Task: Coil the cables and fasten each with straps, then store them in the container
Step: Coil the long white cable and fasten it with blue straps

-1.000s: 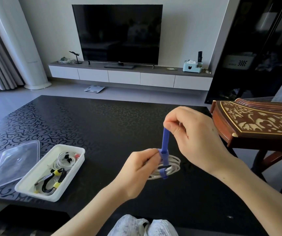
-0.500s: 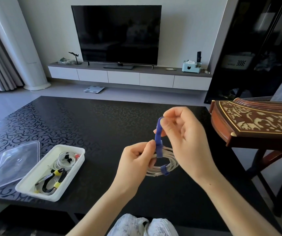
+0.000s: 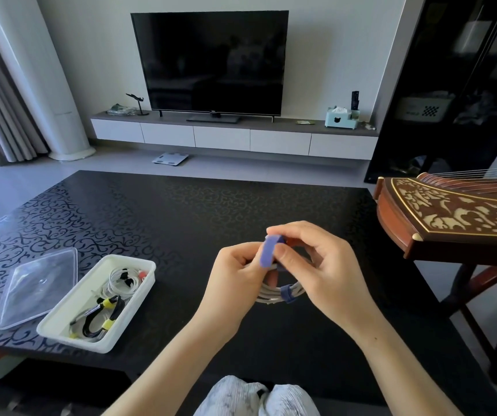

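Both hands work above the black patterned desk [image 3: 181,211], with the coiled white cable [image 3: 274,291] held up between them and clear of the surface. The left hand [image 3: 235,277] has its grip closed around the near side of the coil, keeping the loops bunched, while the right hand [image 3: 313,265] pinches the free end of a blue strap [image 3: 266,252] between thumb and fingertips, folding it over the top of the bundle. To finish this wrap well, the strap probably wants pulling snug around all the loops before its tail is pressed flat onto itself, and the left grip should stay firm so no loop slips out (a loose turn would likely spring the coil open). A second blue strap [image 3: 286,293] is already closed around the lower part of the same coil, so this cable carries two straps. Off to the left sits one white rectangular container [image 3: 70,328], well apart from the hands, and its one clear lid [image 3: 40,289] lies just beside it on the desk. Inside I count two bundles already stored: a white cable [image 3: 122,283] toward the far end and a black cable [image 3: 92,324] fastened with yellow straps, of which two show plainly and a possible third is too small to be sure of.
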`<state>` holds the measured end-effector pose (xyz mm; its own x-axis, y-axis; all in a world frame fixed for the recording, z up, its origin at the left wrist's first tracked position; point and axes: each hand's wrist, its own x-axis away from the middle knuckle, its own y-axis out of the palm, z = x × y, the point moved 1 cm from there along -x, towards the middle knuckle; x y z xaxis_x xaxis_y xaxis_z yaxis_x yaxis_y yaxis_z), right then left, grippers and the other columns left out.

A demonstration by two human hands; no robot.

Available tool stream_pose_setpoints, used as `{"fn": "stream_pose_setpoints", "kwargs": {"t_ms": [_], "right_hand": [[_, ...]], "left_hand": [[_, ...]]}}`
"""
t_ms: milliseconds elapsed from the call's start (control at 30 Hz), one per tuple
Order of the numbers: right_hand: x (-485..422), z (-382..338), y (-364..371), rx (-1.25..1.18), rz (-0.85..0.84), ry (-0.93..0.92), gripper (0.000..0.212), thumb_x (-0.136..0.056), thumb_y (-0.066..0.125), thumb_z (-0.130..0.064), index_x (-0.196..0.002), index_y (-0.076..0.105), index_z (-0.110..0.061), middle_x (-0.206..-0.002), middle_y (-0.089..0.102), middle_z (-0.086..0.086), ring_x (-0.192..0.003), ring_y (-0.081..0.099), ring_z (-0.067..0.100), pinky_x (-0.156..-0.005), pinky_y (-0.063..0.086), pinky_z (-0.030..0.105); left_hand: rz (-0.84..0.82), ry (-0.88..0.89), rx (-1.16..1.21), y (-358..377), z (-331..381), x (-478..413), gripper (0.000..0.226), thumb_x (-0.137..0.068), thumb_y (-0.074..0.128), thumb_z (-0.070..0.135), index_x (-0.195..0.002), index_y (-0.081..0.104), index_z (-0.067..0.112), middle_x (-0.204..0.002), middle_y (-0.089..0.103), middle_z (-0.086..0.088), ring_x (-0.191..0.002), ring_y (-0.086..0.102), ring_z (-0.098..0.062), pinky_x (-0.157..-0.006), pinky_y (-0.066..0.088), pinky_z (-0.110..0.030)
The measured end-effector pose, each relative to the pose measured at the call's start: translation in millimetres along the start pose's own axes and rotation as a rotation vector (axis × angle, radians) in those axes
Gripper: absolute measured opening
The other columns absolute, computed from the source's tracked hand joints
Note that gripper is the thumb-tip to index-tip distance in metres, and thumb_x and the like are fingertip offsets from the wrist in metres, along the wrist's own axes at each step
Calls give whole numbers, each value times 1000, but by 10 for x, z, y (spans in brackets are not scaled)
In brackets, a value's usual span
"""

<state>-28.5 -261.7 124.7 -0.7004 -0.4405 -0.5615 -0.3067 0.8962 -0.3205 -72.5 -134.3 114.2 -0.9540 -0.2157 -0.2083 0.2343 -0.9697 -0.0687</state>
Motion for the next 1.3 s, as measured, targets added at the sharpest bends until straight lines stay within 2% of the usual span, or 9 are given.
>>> {"fn": "stream_pose_setpoints", "kwargs": {"t_ms": [233, 367, 500, 700, 833, 933, 1033, 1133, 1300], "right_hand": [[-266, 283, 191, -36, 312, 322, 10, -89, 64, -16, -83, 71, -20, -76, 70, -4, -69, 70, 10, -66, 56, 28], [-262, 357, 307, 230, 410, 125, 16, -93, 58, -21, -87, 72, -24, -75, 68, -8, -71, 65, 11, -67, 56, 35], [-219, 412, 301, 607, 454, -195, 27, -94, 49, -23, -85, 72, -14, -69, 67, -4, -64, 58, 7, -63, 45, 19], [-173, 475, 212, 689, 475, -444, 41, -102, 39, -19, -82, 70, -1, -65, 60, 5, -50, 52, 13, -46, 43, 23], [-150, 505, 238, 573, 447, -344, 40, -101, 37, -19, -82, 67, -1, -67, 59, 5, -51, 50, 13, -44, 43, 31], [-159, 498, 254, 482, 448, -255, 46, -102, 32, -27, -78, 63, -2, -68, 61, 5, -51, 50, 13, -45, 44, 29], [-137, 509, 253, 404, 429, -146, 40, -98, 37, -27, -77, 61, -3, -61, 56, 2, -49, 47, 13, -44, 42, 31], [-112, 505, 252, 369, 403, -27, 32, -95, 44, -26, -70, 57, -10, -55, 47, -9, -48, 45, 6, -45, 40, 26], [-110, 323, 124, 69, 208, 215, 19, -94, 55, -13, -79, 68, -11, -68, 66, -1, -66, 63, 10, -62, 51, 18]], "left_hand": [[-18, -279, 51, -65, -149, -299, 23, -94, 54, 27, -88, 75, 18, -78, 70, 0, -72, 58, -11, -74, 46, -28], [-52, -645, 391, -56, -263, -453, 25, -86, 64, 21, -104, 69, 4, -93, 67, -7, -85, 55, -18, -85, 49, -33], [-85, -847, 495, -7, -233, -527, 19, -79, 63, 15, -97, 62, 9, -98, 58, -10, -92, 53, -21, -102, 42, -40], [-161, -946, 518, 120, -71, -424, 17, -88, 57, 18, -95, 62, 4, -88, 66, -12, -84, 64, -24, -86, 52, -41], [-118, -830, 339, 147, -77, -345, 17, -88, 56, 21, -88, 66, 7, -89, 66, -10, -85, 63, -22, -94, 51, -41], [18, -452, -62, 169, -64, -247, 15, -90, 51, 22, -90, 63, 14, -77, 68, -4, -68, 66, -13, -73, 58, -28], [-5, -135, -334, 157, 3, -103, 25, -95, 47, 22, -74, 60, 21, -66, 64, 3, -57, 59, -5, -51, 43, -10], [-72, -122, -428, 136, -17, -79, 30, -97, 45, 22, -69, 57, 20, -65, 59, 3, -57, 54, -7, -56, 43, -15], [-61, -289, -267, 54, -63, -150, 26, -98, 46, 26, -85, 65, 14, -57, 53, 9, -55, 50, -6, -68, 53, -26]]}}
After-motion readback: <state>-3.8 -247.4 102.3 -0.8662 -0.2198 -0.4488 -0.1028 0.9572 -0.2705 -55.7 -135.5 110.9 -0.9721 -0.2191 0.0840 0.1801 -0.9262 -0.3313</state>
